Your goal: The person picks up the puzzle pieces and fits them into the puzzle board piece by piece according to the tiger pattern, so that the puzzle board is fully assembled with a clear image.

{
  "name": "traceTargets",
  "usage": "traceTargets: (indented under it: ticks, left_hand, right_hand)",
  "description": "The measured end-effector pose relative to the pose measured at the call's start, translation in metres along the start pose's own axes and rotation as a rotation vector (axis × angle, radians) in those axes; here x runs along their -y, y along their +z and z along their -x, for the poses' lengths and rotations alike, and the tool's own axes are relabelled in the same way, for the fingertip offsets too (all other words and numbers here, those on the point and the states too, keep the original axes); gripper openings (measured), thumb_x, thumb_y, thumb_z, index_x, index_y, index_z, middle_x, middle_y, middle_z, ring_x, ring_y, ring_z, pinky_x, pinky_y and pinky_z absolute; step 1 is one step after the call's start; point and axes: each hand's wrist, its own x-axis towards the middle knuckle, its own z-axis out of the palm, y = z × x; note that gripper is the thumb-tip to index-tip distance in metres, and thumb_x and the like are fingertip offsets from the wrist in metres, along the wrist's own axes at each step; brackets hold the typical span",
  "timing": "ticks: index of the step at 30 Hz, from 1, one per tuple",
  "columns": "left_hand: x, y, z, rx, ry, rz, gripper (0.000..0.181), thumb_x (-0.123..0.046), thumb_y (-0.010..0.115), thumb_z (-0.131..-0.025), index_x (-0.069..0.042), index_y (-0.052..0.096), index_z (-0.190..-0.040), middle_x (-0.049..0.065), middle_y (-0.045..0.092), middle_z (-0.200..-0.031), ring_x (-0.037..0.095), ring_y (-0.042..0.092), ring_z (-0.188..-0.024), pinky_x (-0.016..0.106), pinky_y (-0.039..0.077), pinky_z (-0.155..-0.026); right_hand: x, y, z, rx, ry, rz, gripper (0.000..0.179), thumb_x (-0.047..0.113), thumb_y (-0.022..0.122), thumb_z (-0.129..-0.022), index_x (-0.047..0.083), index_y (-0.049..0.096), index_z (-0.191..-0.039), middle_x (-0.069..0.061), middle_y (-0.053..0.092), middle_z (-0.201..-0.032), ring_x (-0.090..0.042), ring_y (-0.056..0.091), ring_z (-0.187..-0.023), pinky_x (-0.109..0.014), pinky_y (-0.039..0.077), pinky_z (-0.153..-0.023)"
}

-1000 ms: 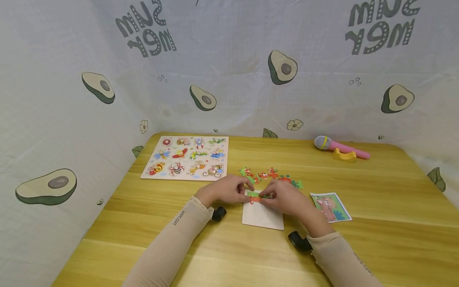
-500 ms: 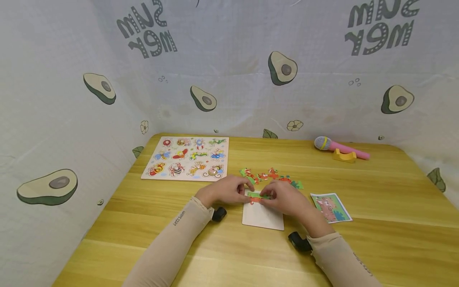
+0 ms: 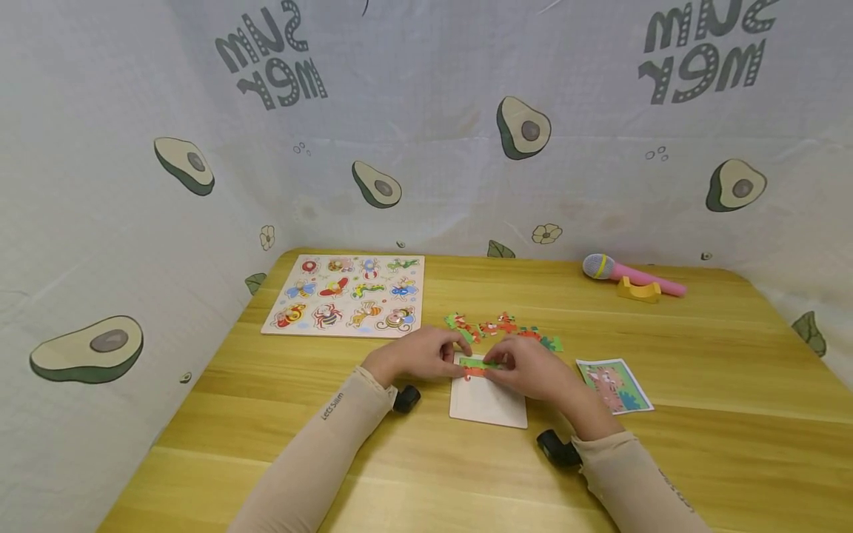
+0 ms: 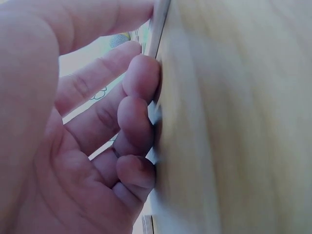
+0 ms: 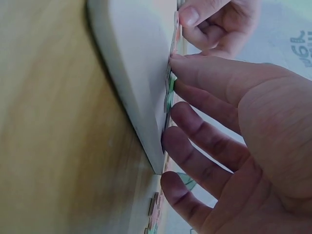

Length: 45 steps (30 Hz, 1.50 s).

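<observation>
"Two hands at work, I see. What's the room like?"

"A wood-grained worktop (image 3: 426, 481), with a white curtain (image 3: 440, 111) behind it and down the left side, printed with avocados and backwards lettering. An insect board (image 3: 383, 301) lies far left. Far right there's a pink microphone (image 3: 643, 279) by a yellow stand (image 3: 640, 292)."

"And the puzzle?"

"The puzzle strip (image 3: 474, 369), green above and orange below, sits on a white board (image 3: 489, 403), at its far edge. Its long axis runs side to side, and the board is turned only slightly. Loose pieces (image 3: 489, 326) are scattered just beyond, and a picture card (image 3: 626, 392) lies to the right, tilted."

"How are the fingers?"

"Narrow on both. The left hand (image 3: 423, 352) has thumb and forefinger bent about the strip's left end, the other fingers curled underneath. The right hand (image 3: 536, 370) pinches farther along between thumb and forefinger, with its remaining fingers spread loosely near the board's edge."

"Pressing hard?"

"I can't tell. From the right wrist, both thumbs touch the pieces."
</observation>
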Motion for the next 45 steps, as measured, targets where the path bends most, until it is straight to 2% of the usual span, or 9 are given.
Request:
traceTargets:
  ticks: [9, 18, 27, 31, 39, 45]
  left_hand:
    - [0.001, -0.003, 0.000, 0.004, -0.009, 0.031, 0.025, -0.024, 0.075, -0.093, -0.015, 0.070, -0.115, -0.005, 0.064, -0.077, 0.007, 0.056, -0.066, 0.023, 0.045, -0.063]
    - [0.000, -0.003, 0.000, -0.005, -0.007, 0.017, 0.023, -0.023, 0.074, -0.093, -0.016, 0.070, -0.114, -0.005, 0.064, -0.076, 0.006, 0.056, -0.067, 0.023, 0.045, -0.064]
    - [0.000, -0.001, 0.000, -0.005, -0.023, 0.013, 0.021, -0.025, 0.074, -0.094, -0.017, 0.070, -0.113, -0.006, 0.064, -0.075, 0.006, 0.055, -0.066, 0.022, 0.045, -0.063]
    - [0.000, -0.001, -0.001, -0.010, -0.018, 0.009, 0.020, -0.026, 0.072, -0.095, -0.017, 0.071, -0.112, -0.006, 0.063, -0.075, 0.007, 0.055, -0.066, 0.023, 0.044, -0.062]
    - [0.002, 0.000, -0.006, -0.052, -0.024, -0.023, 0.017, -0.026, 0.070, -0.097, -0.015, 0.070, -0.110, -0.006, 0.061, -0.076, 0.008, 0.053, -0.066, 0.023, 0.044, -0.063]
    - [-0.003, 0.000, -0.013, -0.102, -0.058, -0.050, 0.019, -0.025, 0.070, -0.096, -0.014, 0.069, -0.111, -0.004, 0.061, -0.078, 0.009, 0.055, -0.069, 0.025, 0.046, -0.066]
  right_hand:
    - [-0.001, 0.000, -0.001, -0.015, 0.010, -0.003, 0.008, 0.015, 0.078, -0.089, 0.010, 0.077, -0.096, 0.006, 0.062, -0.084, -0.011, 0.051, -0.072, -0.030, 0.046, -0.063]
    - [-0.002, 0.002, -0.002, -0.021, 0.016, 0.003, 0.009, 0.015, 0.079, -0.088, 0.011, 0.077, -0.096, 0.006, 0.061, -0.083, -0.012, 0.050, -0.071, -0.030, 0.045, -0.062]
    - [-0.004, -0.003, 0.001, 0.001, -0.010, -0.032, 0.016, 0.017, 0.078, -0.089, 0.007, 0.075, -0.102, 0.006, 0.062, -0.084, -0.011, 0.054, -0.073, -0.030, 0.047, -0.065]
    - [-0.008, -0.008, 0.004, 0.015, 0.003, -0.074, 0.020, 0.016, 0.079, -0.089, 0.007, 0.074, -0.105, 0.005, 0.062, -0.085, -0.011, 0.056, -0.076, -0.031, 0.049, -0.067]
    - [-0.014, -0.008, 0.005, 0.025, 0.011, -0.096, 0.013, 0.016, 0.080, -0.088, 0.009, 0.080, -0.099, 0.003, 0.065, -0.093, -0.013, 0.054, -0.075, -0.029, 0.048, -0.064]
    - [-0.017, -0.005, 0.004, 0.020, 0.024, -0.107, 0.012, 0.017, 0.081, -0.087, 0.011, 0.080, -0.098, 0.004, 0.064, -0.092, -0.014, 0.053, -0.075, -0.029, 0.047, -0.064]
